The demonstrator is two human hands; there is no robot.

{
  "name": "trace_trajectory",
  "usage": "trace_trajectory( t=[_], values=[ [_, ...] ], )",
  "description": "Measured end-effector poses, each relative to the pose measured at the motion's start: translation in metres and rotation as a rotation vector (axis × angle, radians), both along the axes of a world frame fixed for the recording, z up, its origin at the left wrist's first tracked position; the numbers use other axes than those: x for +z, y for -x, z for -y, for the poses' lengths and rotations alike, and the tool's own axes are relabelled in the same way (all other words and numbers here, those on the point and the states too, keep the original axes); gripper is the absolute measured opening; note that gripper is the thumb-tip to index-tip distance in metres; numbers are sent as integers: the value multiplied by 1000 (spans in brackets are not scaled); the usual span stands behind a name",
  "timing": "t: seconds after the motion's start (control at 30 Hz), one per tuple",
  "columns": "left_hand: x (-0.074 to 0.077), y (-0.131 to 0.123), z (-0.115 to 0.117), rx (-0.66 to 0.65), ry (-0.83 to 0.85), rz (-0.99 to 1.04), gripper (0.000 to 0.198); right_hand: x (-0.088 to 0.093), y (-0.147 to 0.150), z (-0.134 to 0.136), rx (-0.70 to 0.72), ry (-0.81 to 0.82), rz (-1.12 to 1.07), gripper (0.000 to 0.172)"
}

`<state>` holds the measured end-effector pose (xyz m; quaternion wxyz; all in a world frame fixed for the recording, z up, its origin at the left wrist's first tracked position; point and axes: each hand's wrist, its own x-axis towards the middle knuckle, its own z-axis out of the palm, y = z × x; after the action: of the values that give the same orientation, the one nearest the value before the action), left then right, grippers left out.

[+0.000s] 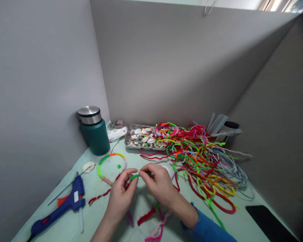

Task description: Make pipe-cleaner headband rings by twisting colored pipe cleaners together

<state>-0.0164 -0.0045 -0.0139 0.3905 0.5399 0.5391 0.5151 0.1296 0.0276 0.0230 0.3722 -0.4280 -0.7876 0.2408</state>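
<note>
Between my two hands is a short length of green pipe cleaner (134, 177). My left hand (121, 193) pinches it between thumb and fingers, while the fingertips of my right hand (159, 183) close on its right end. A multicoloured pipe-cleaner ring (100, 168) lies just beyond my left hand, with a small green dot-like piece (119, 166) inside it. To the left stretches a twisted dark red strand (99, 197). Below my hands lie a purple piece (130, 219), a thick red piece (146, 216) and a pale pink strand (158, 232).
A blue glue gun (74, 200) lies at left, near a green bottle (94, 137). Along the back wall, a metal tray (141, 148) holds many small pieces. A tangled pile of pipe cleaners (192, 151) covers the right side, above a black flat object (270, 222).
</note>
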Motion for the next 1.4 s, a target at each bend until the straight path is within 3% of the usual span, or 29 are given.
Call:
trace_trajectory(
  t=[0.33,0.47,0.57,0.63,0.73,0.9,1.1,1.4],
  values=[
    [-2,1,-1,-7,-17,-28,23,-7,5,6,-42,-213,154,15],
    [0,1,0,8,10,60,25,-6,1,2,-1,-92,79,13],
    [4,2,0,31,44,131,27,-4,-6,-3,54,58,22,28],
    [5,2,-1,38,50,135,26,-3,-9,-5,67,97,19,23],
    [4,3,-2,45,68,95,28,-4,-9,-6,60,98,31,12],
    [2,3,-3,55,67,82,39,-5,-7,-4,75,96,45,11],
    [0,4,-3,27,68,76,32,-5,-7,-2,112,84,38,11],
    [1,1,-3,-30,93,282,23,-9,-3,0,94,119,-11,12]
  ],
)
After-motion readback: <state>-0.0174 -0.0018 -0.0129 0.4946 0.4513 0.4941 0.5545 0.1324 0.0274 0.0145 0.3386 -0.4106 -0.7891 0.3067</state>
